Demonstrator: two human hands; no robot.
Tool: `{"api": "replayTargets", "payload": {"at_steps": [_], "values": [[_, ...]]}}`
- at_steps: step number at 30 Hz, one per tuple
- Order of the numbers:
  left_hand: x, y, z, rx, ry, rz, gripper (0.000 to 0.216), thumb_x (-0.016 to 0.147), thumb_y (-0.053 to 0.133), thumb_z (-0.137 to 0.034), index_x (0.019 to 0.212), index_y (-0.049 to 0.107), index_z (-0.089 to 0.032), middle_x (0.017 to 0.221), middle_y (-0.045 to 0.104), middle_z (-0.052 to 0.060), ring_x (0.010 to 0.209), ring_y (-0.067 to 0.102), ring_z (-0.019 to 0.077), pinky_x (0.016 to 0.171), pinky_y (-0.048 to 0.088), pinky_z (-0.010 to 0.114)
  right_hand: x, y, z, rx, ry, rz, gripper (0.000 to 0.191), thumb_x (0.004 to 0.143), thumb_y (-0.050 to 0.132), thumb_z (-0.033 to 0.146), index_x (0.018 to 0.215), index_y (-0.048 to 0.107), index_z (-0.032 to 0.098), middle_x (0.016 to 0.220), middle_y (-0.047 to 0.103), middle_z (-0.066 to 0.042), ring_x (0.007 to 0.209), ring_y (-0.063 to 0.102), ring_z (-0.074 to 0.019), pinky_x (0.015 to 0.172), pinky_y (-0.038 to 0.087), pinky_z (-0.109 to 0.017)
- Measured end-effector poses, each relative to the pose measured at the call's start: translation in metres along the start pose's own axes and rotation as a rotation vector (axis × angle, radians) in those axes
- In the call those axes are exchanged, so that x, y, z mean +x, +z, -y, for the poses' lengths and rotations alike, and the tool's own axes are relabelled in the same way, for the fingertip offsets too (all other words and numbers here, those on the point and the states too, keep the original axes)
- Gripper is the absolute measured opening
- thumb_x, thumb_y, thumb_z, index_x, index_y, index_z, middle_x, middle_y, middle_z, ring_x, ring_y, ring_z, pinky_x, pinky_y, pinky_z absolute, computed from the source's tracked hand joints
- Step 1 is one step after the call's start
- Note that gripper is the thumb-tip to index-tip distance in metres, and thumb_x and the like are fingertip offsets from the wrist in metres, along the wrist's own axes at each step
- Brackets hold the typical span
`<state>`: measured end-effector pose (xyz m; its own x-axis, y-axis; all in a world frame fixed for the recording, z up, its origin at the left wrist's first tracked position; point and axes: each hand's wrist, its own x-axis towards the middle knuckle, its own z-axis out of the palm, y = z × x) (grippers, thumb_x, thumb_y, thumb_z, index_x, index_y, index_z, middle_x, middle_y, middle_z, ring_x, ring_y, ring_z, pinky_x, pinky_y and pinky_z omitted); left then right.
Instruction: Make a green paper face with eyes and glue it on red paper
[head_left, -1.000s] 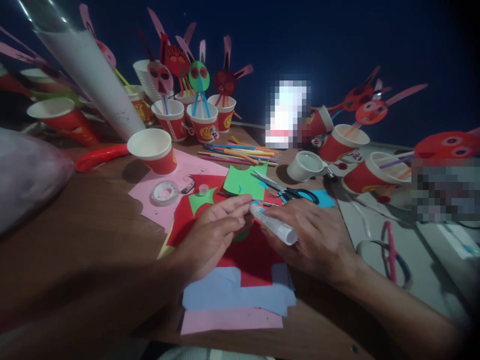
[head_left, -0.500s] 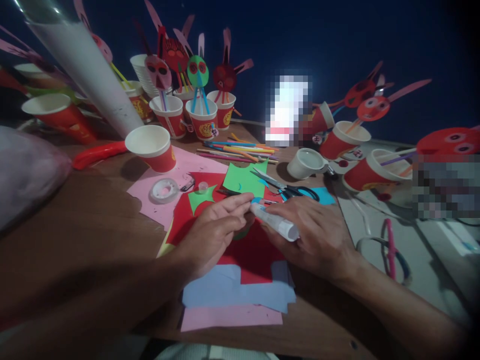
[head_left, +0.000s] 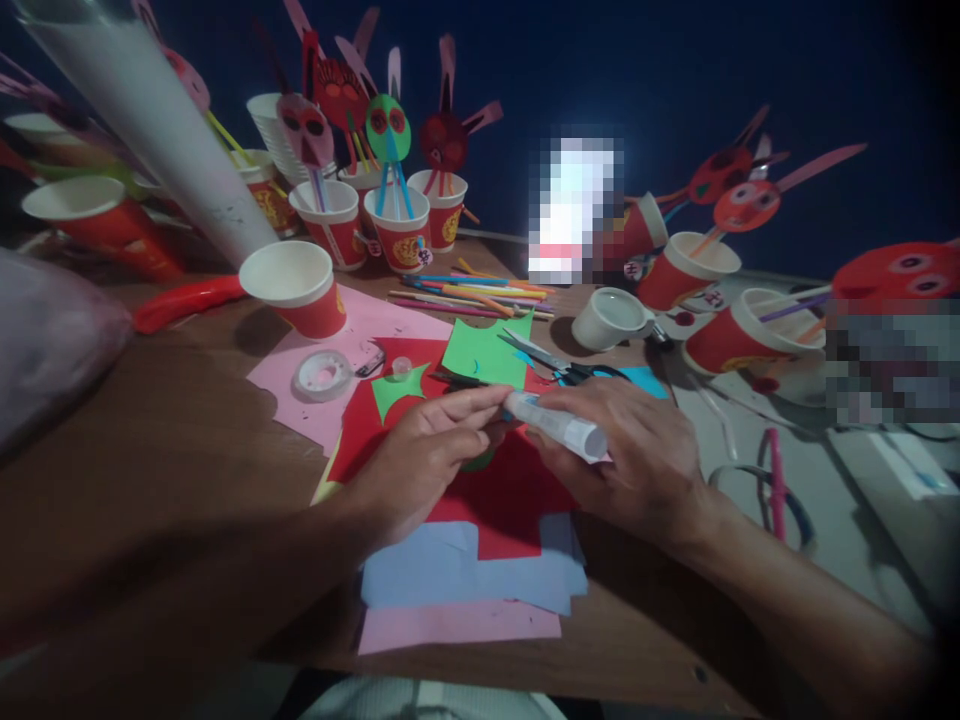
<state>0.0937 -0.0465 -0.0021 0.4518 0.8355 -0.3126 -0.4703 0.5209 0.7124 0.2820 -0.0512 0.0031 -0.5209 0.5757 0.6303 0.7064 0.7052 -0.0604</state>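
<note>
My right hand (head_left: 630,460) is closed round a white glue tube (head_left: 559,425), whose tip points left toward my left hand. My left hand (head_left: 427,455) pinches a small green paper piece (head_left: 476,462) against the red paper sheet (head_left: 502,500) at the tube's tip; most of the piece is hidden under the fingers. Both hands rest over a stack of red, light blue (head_left: 472,575) and pink paper (head_left: 457,628) on the wooden table (head_left: 187,450).
Scissors (head_left: 562,365) lie on green paper (head_left: 487,352) just behind the hands. A tape roll (head_left: 324,375), a red paper cup (head_left: 296,288), coloured straws (head_left: 472,293), a white cup (head_left: 611,318) and many cups holding paper bunny faces ring the table. A white roll (head_left: 157,130) leans at far left.
The glue tube has tilted slightly, its rear end rising and shifting right. The view has drifted a little; the hands stay in place on the red paper.
</note>
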Motion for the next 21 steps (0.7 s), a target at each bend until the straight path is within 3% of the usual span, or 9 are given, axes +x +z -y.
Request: {"api": "replayTargets", "payload": {"at_steps": [6,14,21], "values": [[0.0007,-0.0013,-0.0022,-0.003,-0.025,0.001,0.036,0.07,0.055,0.0,0.098,0.07,-0.017,0.101,0.071,0.005,0.091,0.064,0.0157,0.093,0.039,0.03,-0.0006,-0.001,-0.0026,0.011,0.018,0.002,0.026,0.08,0.062,0.024,0.105,0.057,0.017,0.091,0.07,-0.007,0.083,0.065,-0.0205,0.075,0.051,-0.034],[0.0007,-0.004,-0.0019,-0.015,-0.077,0.016,0.033,0.072,0.056,-0.002,0.099,0.069,-0.016,0.099,0.071,0.007,0.099,0.061,0.018,0.096,0.037,0.033,0.0015,-0.0002,-0.0064,0.003,0.05,-0.001,0.021,0.081,0.061,0.026,0.1,0.059,0.017,0.09,0.07,-0.008,0.084,0.066,-0.0217,0.072,0.051,-0.033],[0.0023,-0.0092,-0.001,-0.071,-0.113,0.029,0.032,0.075,0.056,-0.003,0.102,0.068,-0.016,0.099,0.07,0.007,0.095,0.062,0.0172,0.093,0.041,0.033,0.0026,-0.0001,-0.005,0.0,0.067,-0.02,0.018,0.08,0.061,0.024,0.097,0.059,0.019,0.088,0.07,-0.006,0.081,0.066,-0.0198,0.072,0.051,-0.031]]}}
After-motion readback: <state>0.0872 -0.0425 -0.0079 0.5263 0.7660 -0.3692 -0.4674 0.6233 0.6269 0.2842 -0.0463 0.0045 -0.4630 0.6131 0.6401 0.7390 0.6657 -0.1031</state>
